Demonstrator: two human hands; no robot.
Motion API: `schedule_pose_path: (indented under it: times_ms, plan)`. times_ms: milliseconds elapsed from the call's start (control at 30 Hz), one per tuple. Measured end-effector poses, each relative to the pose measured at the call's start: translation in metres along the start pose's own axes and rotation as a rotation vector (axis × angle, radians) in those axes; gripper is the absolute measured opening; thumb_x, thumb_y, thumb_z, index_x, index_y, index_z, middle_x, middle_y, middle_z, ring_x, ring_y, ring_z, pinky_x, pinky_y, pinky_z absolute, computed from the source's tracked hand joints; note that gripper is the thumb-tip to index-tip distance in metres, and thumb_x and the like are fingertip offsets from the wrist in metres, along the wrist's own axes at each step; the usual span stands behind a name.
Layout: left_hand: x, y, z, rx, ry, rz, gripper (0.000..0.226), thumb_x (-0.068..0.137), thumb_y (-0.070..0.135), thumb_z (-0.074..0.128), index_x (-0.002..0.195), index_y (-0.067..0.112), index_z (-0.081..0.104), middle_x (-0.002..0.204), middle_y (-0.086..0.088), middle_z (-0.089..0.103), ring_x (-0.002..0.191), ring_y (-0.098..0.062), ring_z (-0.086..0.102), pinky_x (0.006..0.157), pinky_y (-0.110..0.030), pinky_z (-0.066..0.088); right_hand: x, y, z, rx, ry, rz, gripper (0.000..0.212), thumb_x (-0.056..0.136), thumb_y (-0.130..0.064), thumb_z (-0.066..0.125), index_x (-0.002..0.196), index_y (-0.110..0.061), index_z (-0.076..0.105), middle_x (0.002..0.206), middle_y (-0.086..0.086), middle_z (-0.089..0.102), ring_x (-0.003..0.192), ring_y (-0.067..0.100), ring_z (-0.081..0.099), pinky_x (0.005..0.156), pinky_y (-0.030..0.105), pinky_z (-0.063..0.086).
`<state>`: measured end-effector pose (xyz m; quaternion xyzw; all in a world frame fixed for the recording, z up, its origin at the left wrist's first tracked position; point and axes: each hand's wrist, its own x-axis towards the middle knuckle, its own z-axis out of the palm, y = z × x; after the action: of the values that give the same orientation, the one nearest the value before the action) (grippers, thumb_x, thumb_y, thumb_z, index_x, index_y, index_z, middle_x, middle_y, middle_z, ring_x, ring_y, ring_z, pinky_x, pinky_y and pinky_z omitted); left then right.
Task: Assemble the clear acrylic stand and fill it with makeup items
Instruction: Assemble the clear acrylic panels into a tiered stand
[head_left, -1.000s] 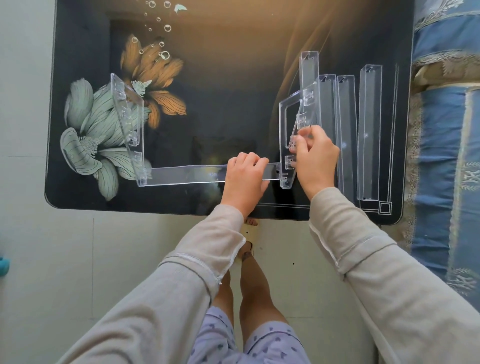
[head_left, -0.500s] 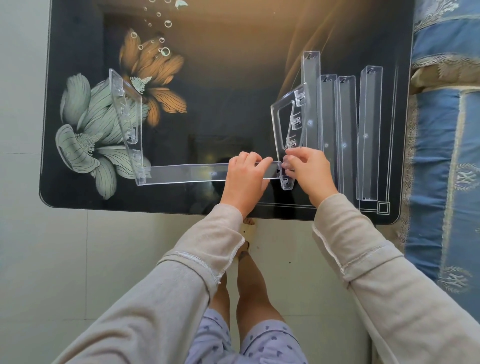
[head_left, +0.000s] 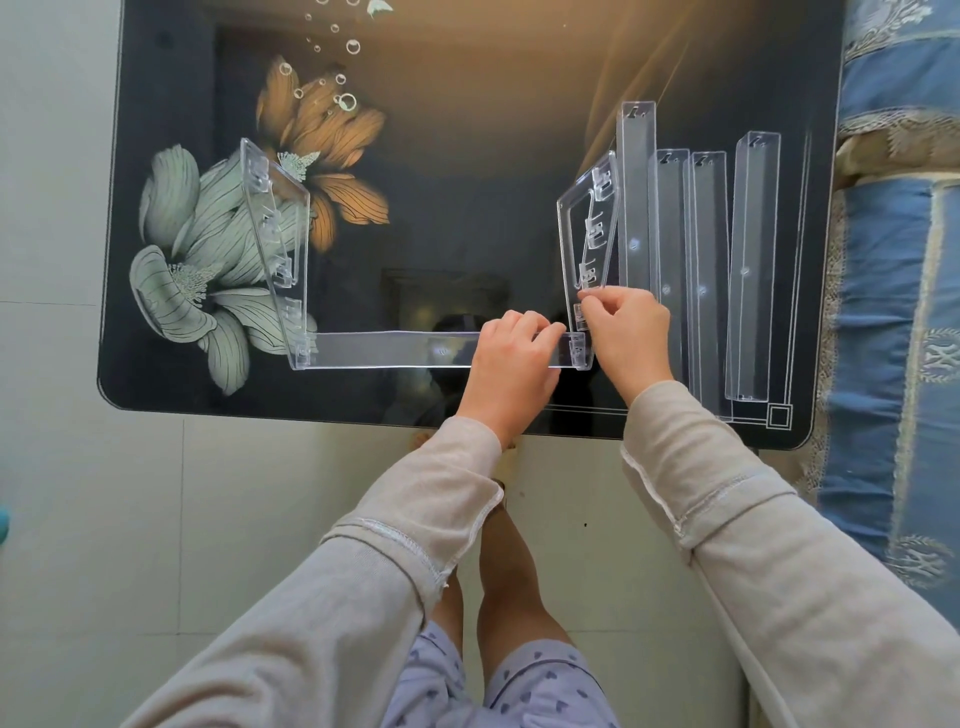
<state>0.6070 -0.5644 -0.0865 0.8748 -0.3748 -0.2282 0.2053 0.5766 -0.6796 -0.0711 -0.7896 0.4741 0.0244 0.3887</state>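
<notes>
Stand (head_left: 272, 228), half built, sits near the table's (head_left: 467, 156) front edge. Left hand (head_left: 511, 364) curls its fingers over the front strip (head_left: 395, 351) at its right end. Right hand (head_left: 631, 332) pinches the right panel (head_left: 587, 223) low down. Four loose strips (head_left: 701, 260) lie just right.

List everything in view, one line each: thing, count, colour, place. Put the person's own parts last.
table: 1, black glass with flower print, under the parts
shelf: 1, clear, along the table's near edge
left panel: 1, clear, standing at the shelf's left end
right panel: 1, clear, standing at the shelf's right end
loose strips: 4, clear, lying side by side on the table's right
cloth: 1, blue patterned, right of the table
floor: 1, pale tiles, below the table
shorts: 1, lilac, bottom middle
sleeves: 2, beige, on both arms
left hand: 1, grips the shelf's right end
right hand: 1, pinches the right panel low down
</notes>
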Motion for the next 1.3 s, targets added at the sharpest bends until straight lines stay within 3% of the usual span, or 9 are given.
schedule_pose_path:
  times_ms: [67,167,267,333,500,633,900,1133,1300]
  plan:
    - [0.0,0.0001,-0.0005,-0.006,-0.002,-0.003,0.039,0.086,0.012,0.056,0.125,0.009,0.056,0.118,-0.01,0.061,0.111,-0.028,0.053,0.096,-0.036,0.037,0.0003,0.0013,-0.0001,-0.022,-0.016,-0.051,0.026,0.087,-0.012,0.049,0.09,-0.001,0.073,0.083,0.021,0.072,0.081,0.034,0.065,0.072,0.022,0.045]
    - [0.0,0.0006,-0.0019,-0.01,0.006,-0.002,0.039,0.085,0.013,0.058,0.124,0.008,0.057,0.117,-0.01,0.062,0.11,-0.028,0.053,0.096,-0.036,0.037,0.0025,0.0025,-0.0012,-0.013,-0.039,-0.071,0.027,0.089,-0.012,0.048,0.095,0.0,0.071,0.086,0.022,0.071,0.072,0.035,0.065,0.072,0.044,0.056]
    - [0.0007,-0.0001,-0.0017,-0.007,0.013,-0.006,0.039,0.085,0.013,0.057,0.124,0.009,0.056,0.117,-0.009,0.061,0.11,-0.027,0.052,0.095,-0.035,0.037,0.0054,0.0043,-0.0025,-0.026,-0.047,-0.08,0.027,0.089,-0.013,0.048,0.096,-0.002,0.071,0.086,0.018,0.072,0.054,0.011,0.06,0.068,0.037,0.054]
    - [0.0007,-0.0004,-0.001,-0.006,0.014,-0.006,0.039,0.086,0.014,0.057,0.124,0.01,0.056,0.118,-0.01,0.061,0.111,-0.026,0.052,0.096,-0.034,0.037,0.0058,0.0043,-0.0028,-0.032,-0.052,-0.085,0.027,0.089,-0.013,0.048,0.096,-0.002,0.071,0.085,0.017,0.072,0.047,0.006,0.056,0.066,0.033,0.053]
    - [0.0012,-0.0003,-0.0008,0.002,0.023,0.0,0.038,0.085,0.015,0.06,0.122,0.009,0.058,0.117,-0.01,0.062,0.11,-0.026,0.054,0.098,-0.035,0.039,0.0049,0.002,-0.0029,-0.038,-0.056,-0.099,0.027,0.09,-0.014,0.048,0.1,-0.001,0.07,0.088,0.018,0.072,0.069,0.023,0.06,0.075,0.046,0.057]
    - [0.0019,0.002,-0.0019,0.029,0.043,0.017,0.033,0.081,0.011,0.064,0.114,0.006,0.063,0.109,-0.012,0.068,0.104,-0.029,0.058,0.095,-0.038,0.042,0.0045,0.0017,-0.0028,-0.067,-0.069,-0.113,0.028,0.091,-0.014,0.048,0.094,0.002,0.07,0.083,0.021,0.07,0.075,0.033,0.065,0.072,0.049,0.057]
    - [0.0007,0.0029,0.0013,0.007,0.053,0.004,0.031,0.083,0.01,0.063,0.114,0.006,0.064,0.111,-0.012,0.069,0.105,-0.028,0.06,0.095,-0.037,0.044,-0.0004,0.002,-0.0032,-0.08,-0.055,-0.143,0.027,0.092,-0.013,0.048,0.095,0.0,0.07,0.073,0.01,0.064,0.065,0.02,0.057,0.071,0.045,0.058]
    - [0.0011,0.0033,0.0023,0.035,0.068,0.012,0.027,0.079,0.006,0.067,0.106,0.004,0.068,0.101,-0.013,0.072,0.097,-0.029,0.063,0.09,-0.038,0.048,0.0002,0.0032,-0.004,-0.088,-0.062,-0.153,0.028,0.093,-0.013,0.046,0.094,0.003,0.069,0.083,0.022,0.07,0.069,0.028,0.062,0.072,0.045,0.058]
    - [0.0008,0.0001,0.0019,0.033,0.06,0.03,0.027,0.076,0.003,0.069,0.103,0.003,0.07,0.096,-0.013,0.074,0.092,-0.03,0.065,0.088,-0.038,0.05,-0.0008,0.0057,-0.0014,-0.105,-0.069,-0.167,0.031,0.093,-0.014,0.045,0.082,0.003,0.068,0.071,0.017,0.064,0.057,0.016,0.052,0.063,0.031,0.051]
